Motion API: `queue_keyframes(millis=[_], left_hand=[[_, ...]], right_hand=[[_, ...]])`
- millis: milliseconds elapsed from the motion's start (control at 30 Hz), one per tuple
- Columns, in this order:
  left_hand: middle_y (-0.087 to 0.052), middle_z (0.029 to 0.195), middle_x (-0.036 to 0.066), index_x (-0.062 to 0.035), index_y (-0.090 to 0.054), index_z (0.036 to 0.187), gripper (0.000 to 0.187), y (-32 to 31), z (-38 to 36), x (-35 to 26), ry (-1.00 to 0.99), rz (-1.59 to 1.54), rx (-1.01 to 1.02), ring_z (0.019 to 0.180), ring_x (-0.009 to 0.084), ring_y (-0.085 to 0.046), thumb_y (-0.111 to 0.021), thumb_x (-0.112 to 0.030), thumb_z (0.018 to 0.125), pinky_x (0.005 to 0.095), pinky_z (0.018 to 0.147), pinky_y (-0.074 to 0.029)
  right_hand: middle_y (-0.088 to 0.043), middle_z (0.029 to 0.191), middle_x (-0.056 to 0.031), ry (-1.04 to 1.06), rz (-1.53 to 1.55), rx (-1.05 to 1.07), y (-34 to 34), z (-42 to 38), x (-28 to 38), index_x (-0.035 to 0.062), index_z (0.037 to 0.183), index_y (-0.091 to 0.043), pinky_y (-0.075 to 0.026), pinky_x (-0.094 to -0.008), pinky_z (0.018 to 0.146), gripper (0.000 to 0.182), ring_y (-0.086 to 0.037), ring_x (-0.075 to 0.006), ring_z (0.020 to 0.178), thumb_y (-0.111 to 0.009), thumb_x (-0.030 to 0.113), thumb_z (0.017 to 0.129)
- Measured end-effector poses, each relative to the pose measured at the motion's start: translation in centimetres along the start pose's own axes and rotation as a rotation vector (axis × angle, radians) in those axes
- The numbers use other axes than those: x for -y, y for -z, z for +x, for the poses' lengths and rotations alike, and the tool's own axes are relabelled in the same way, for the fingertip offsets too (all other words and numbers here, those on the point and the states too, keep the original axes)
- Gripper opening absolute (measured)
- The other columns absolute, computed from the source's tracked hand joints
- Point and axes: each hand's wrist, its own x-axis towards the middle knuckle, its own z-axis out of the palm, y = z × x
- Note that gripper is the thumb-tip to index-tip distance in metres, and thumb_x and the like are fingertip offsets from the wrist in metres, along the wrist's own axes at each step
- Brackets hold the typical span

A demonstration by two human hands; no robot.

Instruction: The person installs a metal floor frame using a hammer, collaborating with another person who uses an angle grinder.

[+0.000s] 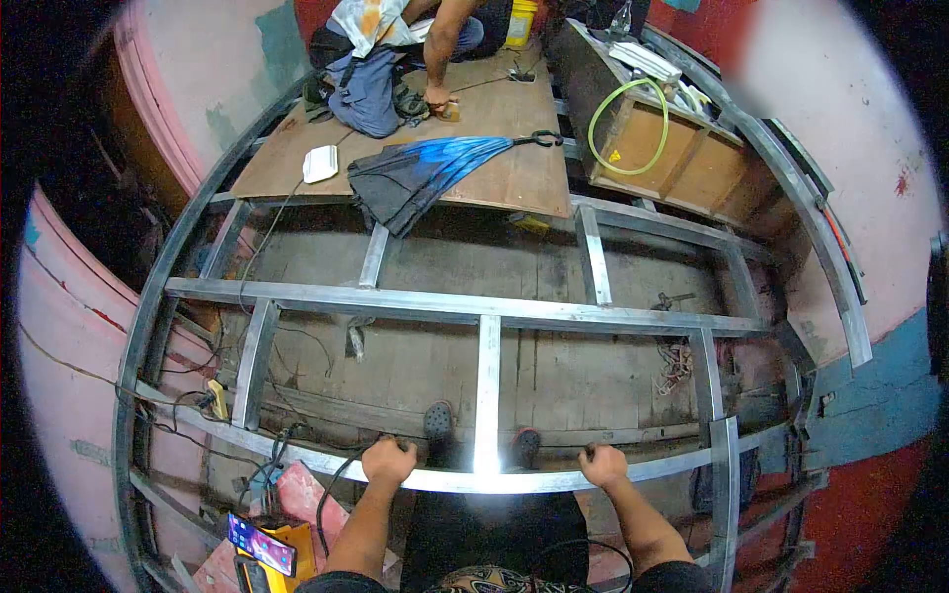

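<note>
My left hand (389, 462) is closed at the near metal beam (534, 481), left of the middle post. A black cable (322, 499) runs up beside that hand. My right hand (603, 465) is curled over the same beam, right of the post. The beam belongs to a frame of square metal tubes, and a short crosspiece (489, 395) meets it between my hands with a bright glare at the joint. My shoes (438, 420) show on the floor inside the frame.
Beyond the frame, another person's hand (438, 97) touches a wooden board (494, 99) bearing a blue-black umbrella (425, 176). A wooden cabinet (682, 148) lies at the back right. A phone (262, 544) rests on a yellow machine (297, 542). Cables (213, 435) tangle at left.
</note>
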Motion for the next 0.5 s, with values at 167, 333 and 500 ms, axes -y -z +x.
queue_keyframes(millis=[167,333,500], left_hand=[[-0.080,0.114,0.024,-0.0029,-0.083,0.109,0.061,1.2,-0.6,-0.6,-0.018,-0.044,0.013,0.109,0.0425,-0.077,-0.068,-0.060,0.092,0.0518,0.101,-0.059],[-0.080,0.117,0.023,-0.0034,-0.084,0.112,0.060,1.3,-0.3,-0.6,0.011,0.009,0.072,0.114,0.0386,-0.077,-0.065,-0.057,0.093,0.0484,0.102,-0.058],[-0.080,0.116,0.024,-0.0019,-0.084,0.110,0.061,1.0,-0.3,-0.4,-0.020,0.022,0.066,0.112,0.0396,-0.077,-0.062,-0.056,0.093,0.0489,0.102,-0.058]], right_hand=[[-0.080,0.108,-0.0223,-0.018,-0.011,0.034,-0.8,0.5,-0.5,0.0107,0.111,-0.083,-0.060,-0.0551,0.095,0.046,-0.076,-0.0445,0.105,-0.063,0.049,0.098],[-0.080,0.105,-0.0229,-0.037,-0.038,0.036,-1.3,0.6,-0.8,0.0098,0.111,-0.084,-0.060,-0.0548,0.093,0.047,-0.077,-0.0451,0.101,-0.063,0.050,0.098],[-0.080,0.103,-0.0234,0.002,-0.021,0.004,-0.6,0.4,-0.5,0.0101,0.111,-0.084,-0.060,-0.0550,0.092,0.048,-0.077,-0.0455,0.100,-0.062,0.051,0.098]])
